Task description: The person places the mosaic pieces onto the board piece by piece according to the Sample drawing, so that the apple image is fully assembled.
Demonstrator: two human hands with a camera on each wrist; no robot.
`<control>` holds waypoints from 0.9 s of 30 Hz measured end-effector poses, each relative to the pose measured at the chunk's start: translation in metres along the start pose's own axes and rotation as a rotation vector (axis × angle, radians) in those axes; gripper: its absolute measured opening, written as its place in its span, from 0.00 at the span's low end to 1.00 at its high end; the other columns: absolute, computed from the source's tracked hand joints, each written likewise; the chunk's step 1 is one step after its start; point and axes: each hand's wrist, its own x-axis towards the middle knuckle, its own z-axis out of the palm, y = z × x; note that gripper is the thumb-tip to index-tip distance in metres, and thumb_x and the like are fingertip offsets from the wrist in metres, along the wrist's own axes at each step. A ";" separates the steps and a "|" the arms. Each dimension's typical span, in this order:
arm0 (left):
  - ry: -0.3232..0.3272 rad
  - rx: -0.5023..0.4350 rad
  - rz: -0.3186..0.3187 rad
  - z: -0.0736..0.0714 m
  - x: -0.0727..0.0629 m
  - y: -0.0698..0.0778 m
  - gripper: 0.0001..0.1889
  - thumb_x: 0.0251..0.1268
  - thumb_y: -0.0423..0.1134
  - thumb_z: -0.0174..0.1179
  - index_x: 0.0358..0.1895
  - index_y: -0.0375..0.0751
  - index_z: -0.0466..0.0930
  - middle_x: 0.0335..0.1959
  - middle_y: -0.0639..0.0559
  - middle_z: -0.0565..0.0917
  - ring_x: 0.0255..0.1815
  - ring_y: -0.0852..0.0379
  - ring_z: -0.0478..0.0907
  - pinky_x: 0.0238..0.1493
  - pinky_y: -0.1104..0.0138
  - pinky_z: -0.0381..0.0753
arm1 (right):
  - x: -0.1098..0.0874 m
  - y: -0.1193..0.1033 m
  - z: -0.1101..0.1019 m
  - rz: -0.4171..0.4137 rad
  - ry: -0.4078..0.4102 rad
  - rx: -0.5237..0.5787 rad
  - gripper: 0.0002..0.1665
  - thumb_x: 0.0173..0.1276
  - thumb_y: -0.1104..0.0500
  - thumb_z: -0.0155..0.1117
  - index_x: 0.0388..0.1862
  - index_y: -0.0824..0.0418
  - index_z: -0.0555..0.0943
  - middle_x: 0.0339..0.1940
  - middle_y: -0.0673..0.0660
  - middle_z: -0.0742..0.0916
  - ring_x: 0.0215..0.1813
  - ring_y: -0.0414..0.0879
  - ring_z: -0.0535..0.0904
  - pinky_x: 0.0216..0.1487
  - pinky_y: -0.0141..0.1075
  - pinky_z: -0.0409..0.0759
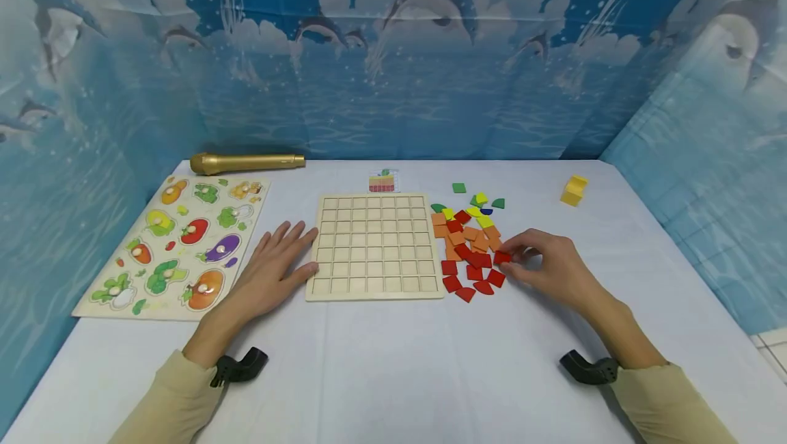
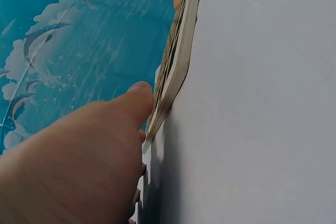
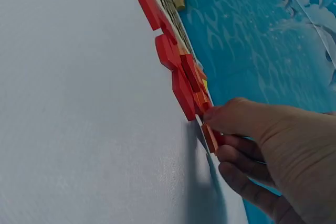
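A wooden grid board [image 1: 375, 297] of square cells lies flat in the middle of the table. Its left edge is touched by the thumb and fingertips of my left hand [image 1: 270, 270], whose fingers are spread; the left wrist view shows the thumb [image 2: 137, 98] against the board's side [image 2: 181, 59]. To the right of the board is a loose pile of coloured tiles, mostly red and orange. At its right side my right hand [image 1: 553, 266] pinches a red tile [image 1: 502, 257] between thumb and forefinger. Nearer the front lie other red tiles, such as one quarter-round piece [image 1: 484, 287].
A small picture card [image 1: 384, 182] sits behind the board. On the left is a vegetable puzzle board [image 1: 166, 246], with a gold microphone [image 1: 246, 162] behind it. A yellow block [image 1: 574, 190] stands at the back right. Green tiles [image 1: 459, 188] lie behind the pile.
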 end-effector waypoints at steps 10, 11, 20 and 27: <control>0.002 -0.001 0.021 0.000 0.000 0.004 0.33 0.82 0.53 0.54 0.84 0.48 0.62 0.86 0.42 0.57 0.88 0.36 0.44 0.85 0.38 0.38 | 0.024 -0.046 0.013 -0.089 -0.014 0.167 0.19 0.59 0.63 0.84 0.48 0.56 0.89 0.40 0.48 0.90 0.39 0.43 0.86 0.42 0.44 0.91; 0.003 -0.002 0.022 0.001 0.000 0.003 0.33 0.82 0.53 0.54 0.84 0.48 0.62 0.86 0.41 0.57 0.88 0.36 0.44 0.85 0.38 0.38 | 0.027 -0.052 0.017 -0.090 -0.030 0.180 0.18 0.59 0.62 0.84 0.48 0.57 0.88 0.40 0.49 0.90 0.39 0.43 0.86 0.42 0.44 0.91; 0.010 -0.002 0.022 0.002 -0.005 -0.003 0.32 0.83 0.51 0.53 0.84 0.49 0.61 0.86 0.43 0.58 0.88 0.36 0.44 0.85 0.37 0.38 | 0.057 -0.095 0.054 -0.143 -0.123 0.221 0.16 0.62 0.57 0.82 0.48 0.55 0.89 0.38 0.47 0.89 0.37 0.43 0.83 0.40 0.36 0.84; 0.004 0.008 0.031 0.002 -0.002 -0.002 0.32 0.83 0.51 0.53 0.84 0.49 0.61 0.86 0.44 0.58 0.88 0.37 0.44 0.85 0.38 0.38 | 0.057 -0.102 0.068 -0.171 -0.126 0.266 0.14 0.64 0.59 0.81 0.47 0.56 0.89 0.38 0.49 0.88 0.38 0.44 0.82 0.38 0.33 0.83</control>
